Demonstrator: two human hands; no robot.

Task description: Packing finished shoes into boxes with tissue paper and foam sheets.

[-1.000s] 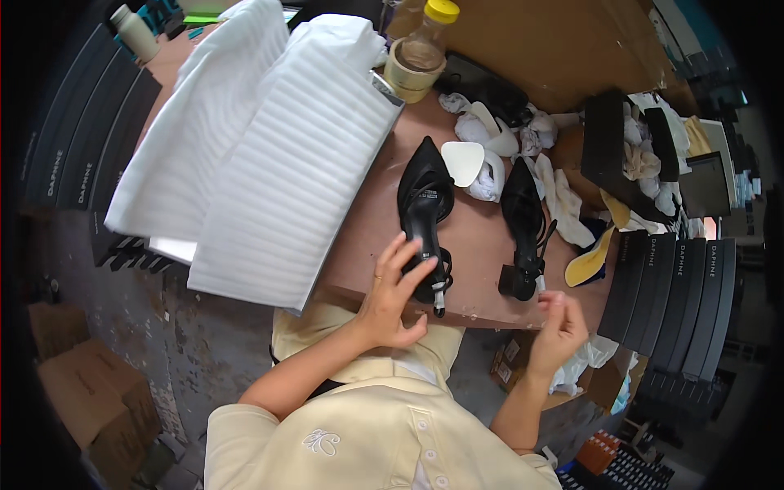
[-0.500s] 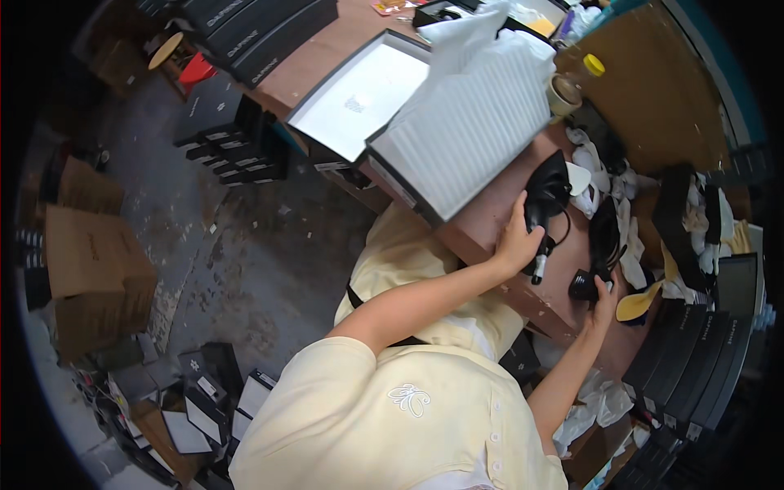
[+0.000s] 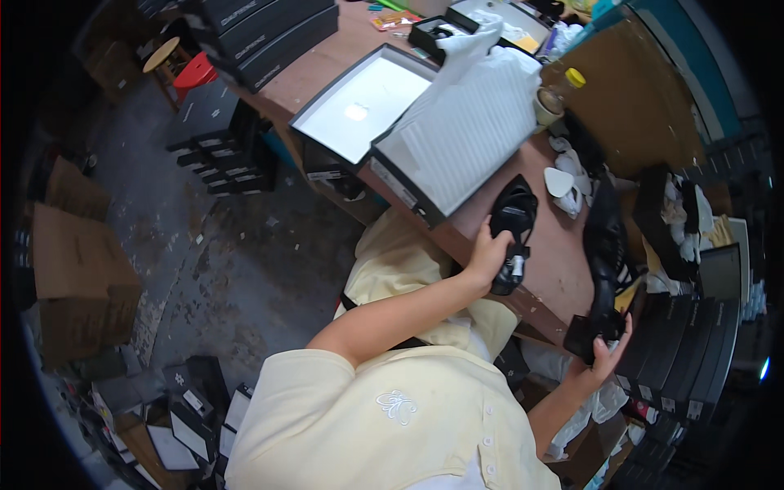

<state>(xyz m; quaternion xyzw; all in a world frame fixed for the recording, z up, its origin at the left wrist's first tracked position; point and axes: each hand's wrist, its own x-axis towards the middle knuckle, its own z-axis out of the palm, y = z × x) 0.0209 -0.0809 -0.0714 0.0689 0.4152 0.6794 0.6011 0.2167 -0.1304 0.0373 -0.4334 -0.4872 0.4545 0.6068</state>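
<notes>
My left hand (image 3: 487,260) is closed around the heel end of a black high-heeled shoe (image 3: 514,200). That shoe is held over the near part of the table, its open top and strap facing up and its toe pointing away from me. Further right, my right hand (image 3: 606,359) grips a second black shoe (image 3: 603,224) by its heel, near the table's right edge, with the long toe pointing away. Beyond the left shoe is an open shoe box (image 3: 408,192) lined with white tissue paper (image 3: 482,114). Its white-lined lid (image 3: 359,106) lies beside it on the left.
Stacked dark shoe boxes (image 3: 269,49) stand on the table's far left; more boxes (image 3: 678,343) stand at right. A bottle with a yellow cap (image 3: 563,86) sits behind the tissue. Cardboard cartons (image 3: 77,269) and a red stool (image 3: 194,72) are on the floor at left.
The left shoe has turned so its open top shows, and has shifted slightly left. My right hand has come nearer my body with the other shoe.
</notes>
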